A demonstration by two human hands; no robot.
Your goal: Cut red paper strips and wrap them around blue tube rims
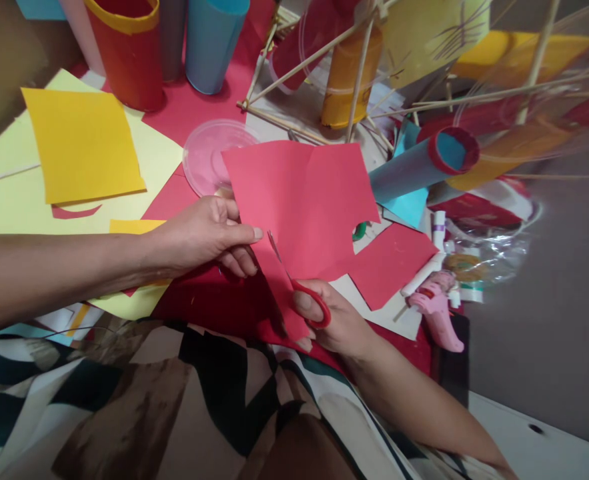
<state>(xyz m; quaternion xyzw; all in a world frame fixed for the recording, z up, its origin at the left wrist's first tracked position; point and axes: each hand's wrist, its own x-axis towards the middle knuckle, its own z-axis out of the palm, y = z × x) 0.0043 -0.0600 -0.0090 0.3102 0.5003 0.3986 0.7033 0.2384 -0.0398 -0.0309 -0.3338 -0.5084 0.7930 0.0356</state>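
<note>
Patterned cloth (214, 387); left hand (211, 230) pinching red paper (304, 200); right hand (341, 320) curled round scissors (325, 303); yellow-rimmed tube (131, 67), contents unclear; pink glue gun (437, 312).

The red sheet (304, 200) looks to me like stiff paper, smooth and matt, and the yellow sheet (84, 147) and the blue tube (211, 47) have this same dull paper face, while the scissors (325, 310) show thin metal blades and a handle of smooth plastic. The pink lid (219, 150) is of glossy, see-through plastic, the glue gun (437, 310) seems of plastic with a softer shine, and the clear bag (504, 257) is wrinkled, shiny film. The stick frame (360, 80) appears to be bare wood, and the patterned garment (214, 373) is soft, matt cloth.
</note>
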